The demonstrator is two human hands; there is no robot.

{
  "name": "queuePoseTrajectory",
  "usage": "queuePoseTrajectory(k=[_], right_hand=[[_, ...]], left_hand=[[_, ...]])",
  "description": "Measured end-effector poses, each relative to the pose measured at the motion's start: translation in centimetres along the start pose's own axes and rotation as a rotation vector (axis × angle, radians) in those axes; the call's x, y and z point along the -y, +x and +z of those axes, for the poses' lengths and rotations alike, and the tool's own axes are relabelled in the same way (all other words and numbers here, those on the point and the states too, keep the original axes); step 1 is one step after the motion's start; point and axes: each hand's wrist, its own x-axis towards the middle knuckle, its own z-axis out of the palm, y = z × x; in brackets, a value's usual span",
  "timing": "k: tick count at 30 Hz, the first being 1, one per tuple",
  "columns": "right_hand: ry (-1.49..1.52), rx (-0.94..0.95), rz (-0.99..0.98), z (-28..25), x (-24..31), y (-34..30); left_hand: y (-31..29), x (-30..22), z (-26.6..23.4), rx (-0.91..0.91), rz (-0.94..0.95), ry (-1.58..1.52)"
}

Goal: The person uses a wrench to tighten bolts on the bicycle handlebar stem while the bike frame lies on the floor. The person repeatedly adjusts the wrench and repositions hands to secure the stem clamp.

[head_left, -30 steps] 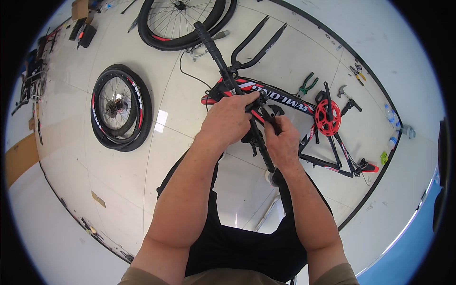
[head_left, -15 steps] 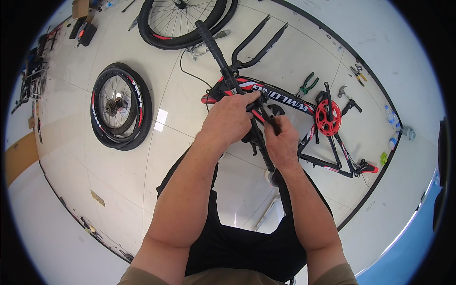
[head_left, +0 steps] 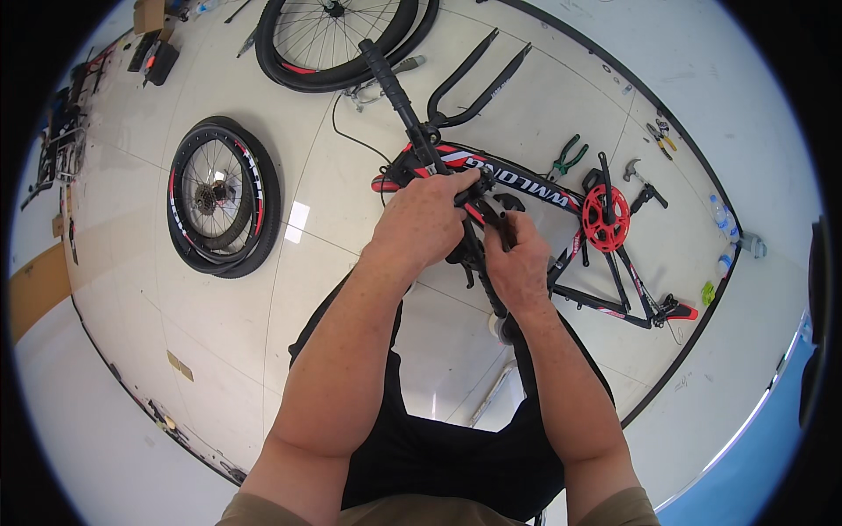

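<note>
A black bicycle handlebar [head_left: 399,96] with dark grips runs slantwise over a black, white and red bicycle frame [head_left: 526,182]. My left hand [head_left: 421,219] is closed around the middle of the handlebar, its index finger stretched along a dark clamp-like fitting [head_left: 481,184]. Beside it, to the right, my right hand [head_left: 519,263] pinches a short dark rod-like piece [head_left: 504,226] against that fitting. The fingers partly hide the piece, and its exact kind cannot be made out. The handlebar's near end reaches down between my knees.
A red chainring [head_left: 606,217] sits on the frame at right. Green-handled pliers [head_left: 569,156], a hammer [head_left: 645,180] and a black fork [head_left: 478,107] lie on the tiles. Wheels [head_left: 181,210] rest at left and at the top [head_left: 279,61]. Plastic bottles [head_left: 721,215] stand by the right wall.
My right hand has shifted very slightly, and the dark piece in its fingers has turned a little. My left hand and the handlebar stay in place.
</note>
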Motion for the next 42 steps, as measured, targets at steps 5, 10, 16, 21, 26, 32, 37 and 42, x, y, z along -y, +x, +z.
queuePoseTrajectory(k=[5, 10, 16, 21, 26, 32, 37, 42], right_hand=[[-0.022, 0.018, 0.034, -0.05, 0.28, 0.01], [0.002, 0.035, 0.045, -0.10, 0.22, 0.06], [-0.011, 0.062, 0.062, -0.36, 0.54, 0.20], [0.017, 0.042, 0.069, -0.13, 0.16, 0.24], [0.019, 0.034, 0.052, -0.09, 0.12, 0.35], [0.032, 0.020, 0.030, -0.07, 0.19, 0.36], [0.043, 0.023, 0.044, -0.15, 0.34, 0.44], [0.044, 0.009, 0.054, -0.02, 0.21, 0.48]], left_hand=[[0.12, 0.45, 0.33, -0.019, 0.025, 0.028], [0.12, 0.32, 0.23, -0.012, 0.013, 0.016], [0.00, 0.24, 0.07, -0.006, 0.014, 0.023], [-0.02, 0.17, 0.02, -0.010, 0.016, 0.017], [0.05, 0.13, 0.23, -0.038, -0.016, 0.011], [-0.03, 0.08, 0.08, -0.056, 0.034, -0.029], [0.02, -0.09, -0.03, -0.064, 0.022, -0.067], [0.09, 0.23, 0.33, -0.111, 0.077, -0.088]])
